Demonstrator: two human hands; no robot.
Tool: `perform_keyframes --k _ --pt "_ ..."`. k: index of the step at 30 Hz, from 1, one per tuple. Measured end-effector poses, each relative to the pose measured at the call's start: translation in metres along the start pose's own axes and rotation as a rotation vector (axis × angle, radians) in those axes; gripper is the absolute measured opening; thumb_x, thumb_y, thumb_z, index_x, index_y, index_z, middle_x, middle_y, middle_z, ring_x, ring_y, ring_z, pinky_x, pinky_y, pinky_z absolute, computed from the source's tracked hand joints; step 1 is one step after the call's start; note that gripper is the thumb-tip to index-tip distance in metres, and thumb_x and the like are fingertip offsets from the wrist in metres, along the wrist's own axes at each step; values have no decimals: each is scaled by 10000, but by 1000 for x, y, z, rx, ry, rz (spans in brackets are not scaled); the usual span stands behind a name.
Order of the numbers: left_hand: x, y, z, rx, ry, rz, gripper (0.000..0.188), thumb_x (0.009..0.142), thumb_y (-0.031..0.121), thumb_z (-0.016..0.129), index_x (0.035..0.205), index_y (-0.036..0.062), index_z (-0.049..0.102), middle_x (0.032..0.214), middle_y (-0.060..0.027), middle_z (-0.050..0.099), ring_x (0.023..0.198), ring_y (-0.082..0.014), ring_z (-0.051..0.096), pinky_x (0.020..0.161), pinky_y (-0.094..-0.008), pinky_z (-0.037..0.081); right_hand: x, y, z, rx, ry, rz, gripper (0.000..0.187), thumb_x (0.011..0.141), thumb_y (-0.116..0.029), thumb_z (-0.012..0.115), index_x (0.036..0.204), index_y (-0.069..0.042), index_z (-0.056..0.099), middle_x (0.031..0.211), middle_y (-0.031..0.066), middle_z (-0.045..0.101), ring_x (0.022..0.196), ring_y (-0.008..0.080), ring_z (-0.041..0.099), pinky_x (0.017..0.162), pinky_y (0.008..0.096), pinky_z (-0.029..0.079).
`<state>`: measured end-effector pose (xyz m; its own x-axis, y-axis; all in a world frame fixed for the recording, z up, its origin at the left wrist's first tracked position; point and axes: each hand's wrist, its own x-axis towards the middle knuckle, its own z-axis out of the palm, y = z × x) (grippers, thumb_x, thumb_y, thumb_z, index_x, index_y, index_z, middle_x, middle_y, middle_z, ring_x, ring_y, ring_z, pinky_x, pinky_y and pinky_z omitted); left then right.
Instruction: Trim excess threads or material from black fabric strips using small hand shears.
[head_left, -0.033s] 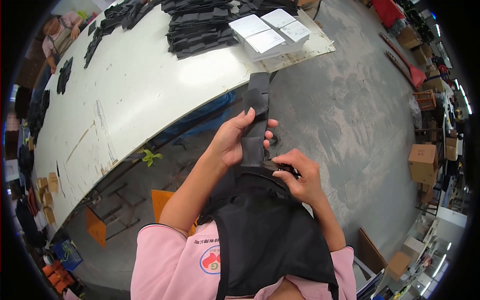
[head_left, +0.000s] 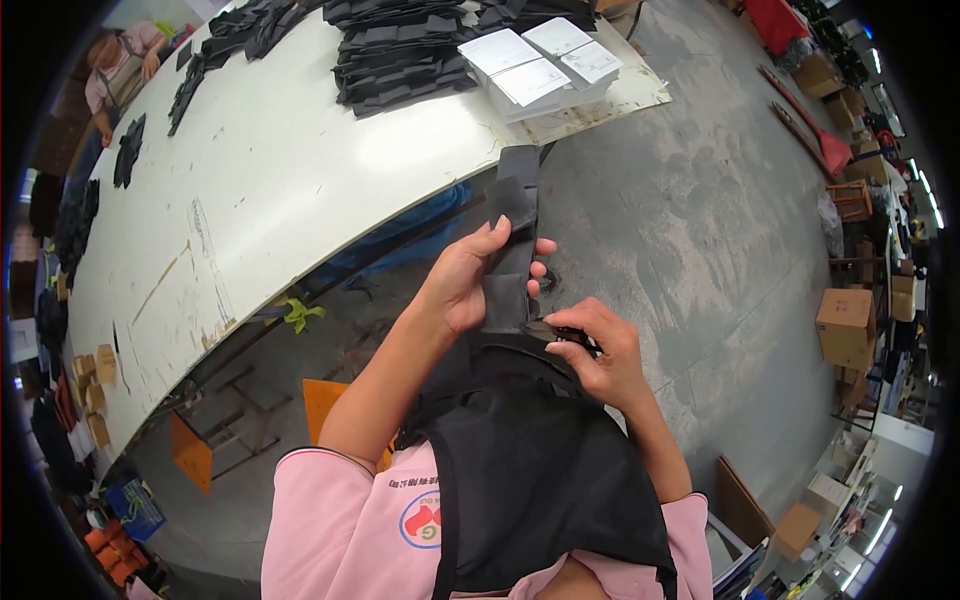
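In my left hand (head_left: 468, 272) is a black fabric strip (head_left: 506, 298) with folded, overlapping sections, held upright in front of my apron. The thumb lies on its face and the fingers curl round behind its right edge. My right hand (head_left: 598, 352) grips small thread snips (head_left: 572, 337) with black handles. Their blades point left at the strip's lower right edge; whether they touch it I cannot tell. My black apron (head_left: 545, 470) lies just below both hands.
A white table (head_left: 290, 190) with a curved-looking edge stands ahead and left. Piles of black fabric pieces (head_left: 395, 70) and tied stacks of white cards (head_left: 515, 68) lie on it. Another person (head_left: 118, 75) is at the far left. Cardboard boxes (head_left: 846, 326) line the right side.
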<state>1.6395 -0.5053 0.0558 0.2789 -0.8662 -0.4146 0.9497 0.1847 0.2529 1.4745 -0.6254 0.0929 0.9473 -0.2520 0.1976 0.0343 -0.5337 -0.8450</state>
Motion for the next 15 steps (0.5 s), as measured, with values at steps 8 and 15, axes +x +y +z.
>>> perform_keyframes --k 8,15 --pt "2 -3 -5 -103 -67 -55 270 982 273 437 1166 76 429 1033 -175 607 789 -219 623 646 -351 555 0 0 5 104 30 16 249 695 -29 732 928 -48 646 785 86 623 662 222 607 591 293 469" --pt "0 -4 0 -79 -20 -33 271 984 266 434 1186 89 396 1033 -180 600 812 -238 625 668 -368 556 -8 -2 -4 199 -71 90 231 700 -22 720 921 -42 656 773 82 620 683 191 602 597 269 455"
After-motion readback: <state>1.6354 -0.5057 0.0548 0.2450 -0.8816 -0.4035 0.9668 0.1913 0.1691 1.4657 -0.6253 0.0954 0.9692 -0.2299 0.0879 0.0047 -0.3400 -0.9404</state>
